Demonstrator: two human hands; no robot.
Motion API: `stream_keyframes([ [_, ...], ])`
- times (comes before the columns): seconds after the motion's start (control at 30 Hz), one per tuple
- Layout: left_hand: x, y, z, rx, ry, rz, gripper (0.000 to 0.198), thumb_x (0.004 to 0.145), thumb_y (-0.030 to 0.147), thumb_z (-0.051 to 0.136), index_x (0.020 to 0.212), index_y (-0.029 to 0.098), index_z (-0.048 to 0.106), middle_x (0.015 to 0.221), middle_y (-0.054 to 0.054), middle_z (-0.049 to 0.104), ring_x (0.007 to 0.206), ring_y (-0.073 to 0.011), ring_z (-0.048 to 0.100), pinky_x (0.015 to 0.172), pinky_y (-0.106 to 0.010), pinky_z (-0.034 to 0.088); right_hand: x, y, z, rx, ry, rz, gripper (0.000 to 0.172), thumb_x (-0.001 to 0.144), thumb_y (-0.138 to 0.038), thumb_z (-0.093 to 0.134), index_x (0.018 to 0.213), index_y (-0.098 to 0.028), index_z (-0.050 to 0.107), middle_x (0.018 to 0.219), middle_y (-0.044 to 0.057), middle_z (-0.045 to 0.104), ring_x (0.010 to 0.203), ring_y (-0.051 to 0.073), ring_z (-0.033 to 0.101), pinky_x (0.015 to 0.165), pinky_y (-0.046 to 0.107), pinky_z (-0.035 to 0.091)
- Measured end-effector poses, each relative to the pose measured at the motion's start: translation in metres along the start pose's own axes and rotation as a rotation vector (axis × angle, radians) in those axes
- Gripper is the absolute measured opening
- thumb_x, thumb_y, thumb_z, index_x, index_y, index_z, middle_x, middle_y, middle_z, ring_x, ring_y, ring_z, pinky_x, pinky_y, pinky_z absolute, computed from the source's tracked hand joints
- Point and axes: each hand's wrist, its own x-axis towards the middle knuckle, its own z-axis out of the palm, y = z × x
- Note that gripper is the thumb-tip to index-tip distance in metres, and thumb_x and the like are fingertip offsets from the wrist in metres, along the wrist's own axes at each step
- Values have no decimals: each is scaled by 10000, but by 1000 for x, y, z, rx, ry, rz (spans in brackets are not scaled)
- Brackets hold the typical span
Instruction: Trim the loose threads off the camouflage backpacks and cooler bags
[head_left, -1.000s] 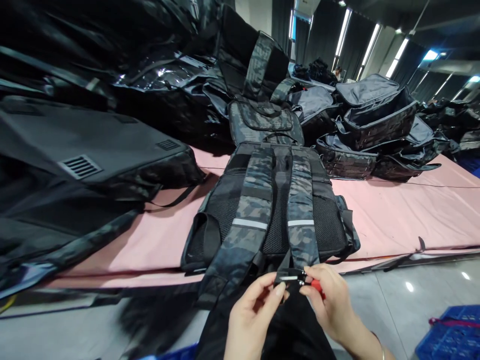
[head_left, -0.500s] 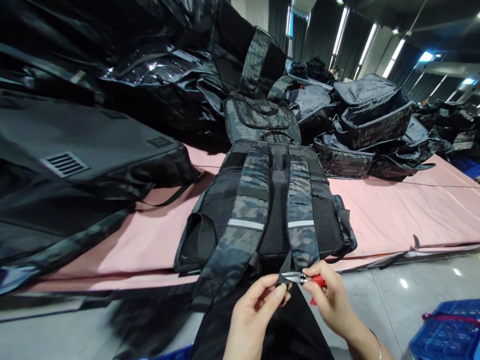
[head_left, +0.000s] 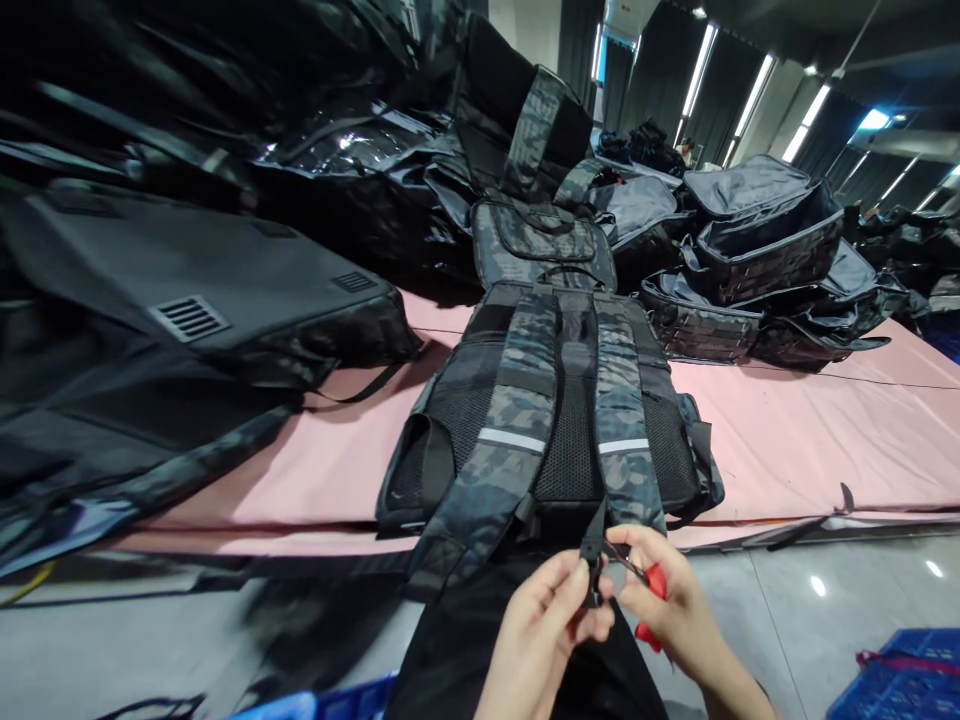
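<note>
A camouflage backpack [head_left: 574, 440] lies on its front, with its padded shoulder straps facing up and hanging toward me. Close to the lower end of its right strap, my left hand [head_left: 547, 620] pinches a narrow black webbing strap [head_left: 592, 545] between thumb and fingers. What looks like a small dark fitting on that strap is partly hidden by the fingers. My right hand [head_left: 667, 590] grips small red-handled snips [head_left: 657, 582], their metal jaws pointing left beside the webbing. Whether the jaws touch it I cannot tell.
A pink-covered table [head_left: 787, 430] carries the backpack. Another dark bag [head_left: 285, 280] lies at left, below black glossy bags [head_left: 352, 150]. Open grey-lined bags [head_left: 765, 240] are piled at back right. Blue crates [head_left: 900, 680] stand on the floor. A person is far behind.
The snips' jaws lay across the webbing before; now they slant beside it. My left hand holds the strap more upright. The view has shifted slightly left.
</note>
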Motion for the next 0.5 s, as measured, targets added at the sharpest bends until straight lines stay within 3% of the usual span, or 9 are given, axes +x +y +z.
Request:
stream_keyframes([
  [0.1, 1, -6, 3, 40, -124, -81, 416, 713, 546, 642, 685, 131, 625, 475, 3, 525, 361, -62, 417, 381, -185, 325, 7, 11, 9, 181, -74, 128, 350, 773, -420, 661, 968, -141, 580, 631, -20, 534, 498, 78, 478, 448, 183, 328],
  [0.17, 0, -8, -3, 195, -124, -53, 460, 752, 592, 563, 643, 146, 592, 443, -7, 522, 361, -88, 442, 389, -202, 353, 12, 22, 13, 284, -102, 157, 396, 749, -486, 671, 886, -129, 568, 550, -36, 503, 418, 69, 448, 403, 178, 294],
  [0.2, 0, -9, -9, 317, -75, 31, 460, 770, 593, 535, 632, 157, 586, 459, -19, 545, 387, -108, 478, 415, -215, 385, 14, 27, 14, 312, -74, 149, 407, 719, -493, 700, 848, -135, 555, 524, -52, 480, 383, 56, 412, 383, 171, 269],
  [0.27, -2, -9, -25, 617, 112, 334, 398, 787, 548, 534, 666, 177, 612, 541, -37, 610, 470, -140, 557, 489, -232, 439, 18, 35, 14, 337, 46, 109, 419, 657, -470, 765, 778, -158, 514, 504, -84, 430, 357, 26, 338, 367, 157, 230],
  [0.37, -2, -7, -51, 1046, 443, 740, 284, 801, 401, 582, 972, 188, 659, 681, -35, 673, 571, -151, 618, 614, -233, 460, 21, 41, 13, 381, 163, 83, 455, 618, -467, 797, 733, -184, 461, 518, -105, 386, 358, 7, 267, 358, 147, 223],
  [0.43, 3, -5, -61, 1252, 546, 828, 348, 804, 334, 590, 1105, 163, 625, 684, -33, 681, 568, -150, 622, 641, -235, 446, 21, 43, 14, 419, 151, 96, 457, 632, -487, 784, 731, -189, 451, 508, -113, 358, 357, 6, 239, 350, 142, 211],
  [0.5, 11, -1, -63, 1350, 601, 842, 314, 797, 327, 588, 1046, 147, 657, 635, -36, 669, 552, -158, 613, 616, -242, 425, 21, 44, 15, 453, 131, 111, 448, 645, -482, 778, 730, -189, 450, 485, -122, 324, 363, 9, 227, 350, 137, 207],
])
